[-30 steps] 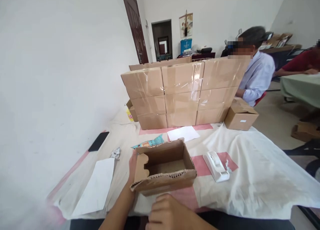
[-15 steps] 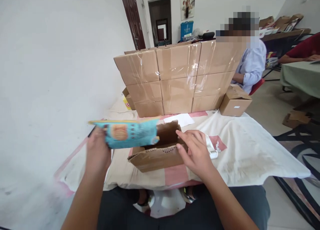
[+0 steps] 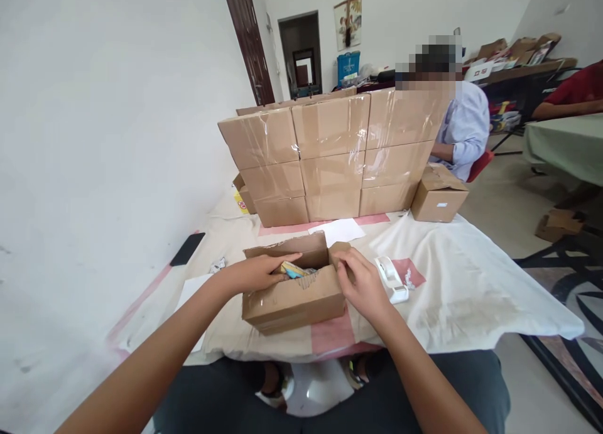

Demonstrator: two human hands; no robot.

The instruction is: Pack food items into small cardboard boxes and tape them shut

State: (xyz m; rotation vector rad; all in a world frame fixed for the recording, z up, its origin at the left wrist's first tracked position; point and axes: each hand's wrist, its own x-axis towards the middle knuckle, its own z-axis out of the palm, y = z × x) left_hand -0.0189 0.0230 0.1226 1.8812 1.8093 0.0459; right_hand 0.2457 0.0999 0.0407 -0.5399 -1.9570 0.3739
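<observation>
An opened cardboard box stands on the cloth in front of me. Inside it lies a blue snack packet, of which only a yellow-edged end shows between the walls. My left hand reaches over the box's left side, its fingers and thumb around that end of the packet; part of the grip is hidden. At the box's right end, my right hand has its fingers closed on the upright flap. Just right of this hand sits a white tape dispenser.
Stacked, taped cartons form a wall across the back of the table. A smaller closed carton stands at their right. A black phone and paper sheets lie on the cloth. Behind the stack sits a person.
My left hand has moved right and down, bringing the blue packet from above the box's left side into it. My right hand has closed on the right flap.
</observation>
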